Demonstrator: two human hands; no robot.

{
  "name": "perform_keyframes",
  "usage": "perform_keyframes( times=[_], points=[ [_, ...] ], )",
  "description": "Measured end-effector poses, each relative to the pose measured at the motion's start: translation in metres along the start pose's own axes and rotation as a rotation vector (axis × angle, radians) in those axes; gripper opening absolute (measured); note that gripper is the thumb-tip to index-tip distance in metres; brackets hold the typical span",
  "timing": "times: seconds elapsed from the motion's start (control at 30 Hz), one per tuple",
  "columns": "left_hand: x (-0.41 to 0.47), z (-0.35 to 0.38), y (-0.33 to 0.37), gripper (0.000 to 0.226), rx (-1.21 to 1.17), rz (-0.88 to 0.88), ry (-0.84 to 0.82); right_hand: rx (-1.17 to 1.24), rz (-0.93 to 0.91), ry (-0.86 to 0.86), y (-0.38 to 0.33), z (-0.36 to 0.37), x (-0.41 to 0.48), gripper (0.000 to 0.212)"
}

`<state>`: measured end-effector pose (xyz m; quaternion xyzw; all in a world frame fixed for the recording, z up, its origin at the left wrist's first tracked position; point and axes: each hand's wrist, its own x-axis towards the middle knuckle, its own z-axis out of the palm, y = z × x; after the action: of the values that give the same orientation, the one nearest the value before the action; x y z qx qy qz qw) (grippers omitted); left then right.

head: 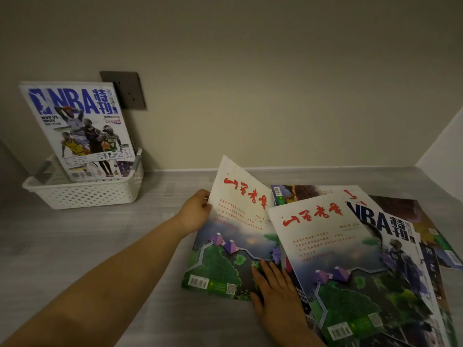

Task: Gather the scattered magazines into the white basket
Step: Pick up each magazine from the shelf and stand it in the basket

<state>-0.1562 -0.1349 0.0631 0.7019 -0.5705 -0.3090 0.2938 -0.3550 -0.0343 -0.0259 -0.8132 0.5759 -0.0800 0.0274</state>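
A white perforated basket (82,194) stands at the back left with one NBA magazine (80,128) upright in it, leaning on the wall. On the right lies a spread of several magazines. My left hand (198,211) grips the left edge of a magazine with red calligraphy and a green landscape cover (230,244), and its top is lifted and bent. My right hand (273,291) lies flat on that magazine's lower right corner. A second copy of the same title (333,259) overlaps it, with another NBA magazine (390,231) partly under that.
The grey floor (100,246) meets a beige wall at the back. A dark wall socket plate (127,91) sits behind the basket. More magazines (423,221) fan out at the far right, near a white wall corner.
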Motion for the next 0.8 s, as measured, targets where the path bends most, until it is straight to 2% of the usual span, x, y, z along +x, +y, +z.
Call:
perform_keyframes(
  times=[0.07,0.13,0.17,0.2,0.27,0.33,0.43,0.57,0.67,0.8],
  points=[
    [-0.010,-0.011,0.002,0.028,-0.106,0.038,0.011,0.243,0.032,-0.046,-0.003,0.001,0.009,0.070],
    [-0.020,-0.028,0.005,0.027,-0.199,0.056,0.043,0.638,0.216,-0.052,-0.011,-0.003,0.023,0.076],
    [-0.025,-0.039,0.005,0.027,-0.242,0.063,0.075,0.768,0.319,0.000,-0.015,-0.006,0.032,0.077],
    [-0.030,-0.050,0.005,0.027,-0.292,0.071,0.113,0.877,0.410,0.058,-0.017,-0.011,0.041,0.075],
    [-0.038,-0.076,0.005,0.027,-0.394,0.091,0.179,0.954,0.520,0.022,-0.024,-0.021,0.062,0.067],
    [-0.045,-0.101,0.000,0.023,-0.446,0.124,0.206,1.042,0.488,-0.085,-0.033,-0.029,0.082,0.054],
    [-0.052,-0.137,-0.014,0.025,-0.481,0.185,0.207,1.345,0.302,-0.236,-0.059,-0.046,0.107,0.036],
    [-0.059,-0.178,-0.034,0.031,-0.469,0.205,0.261,1.399,0.201,-0.312,-0.095,-0.054,0.132,0.029],
    [-0.057,-0.205,-0.052,0.021,-0.426,0.177,0.340,1.302,0.168,-0.328,-0.123,-0.054,0.148,0.028],
    [-0.048,-0.235,-0.071,0.022,-0.394,0.128,0.416,1.211,0.147,-0.250,-0.157,-0.052,0.172,0.022]
  ],
)
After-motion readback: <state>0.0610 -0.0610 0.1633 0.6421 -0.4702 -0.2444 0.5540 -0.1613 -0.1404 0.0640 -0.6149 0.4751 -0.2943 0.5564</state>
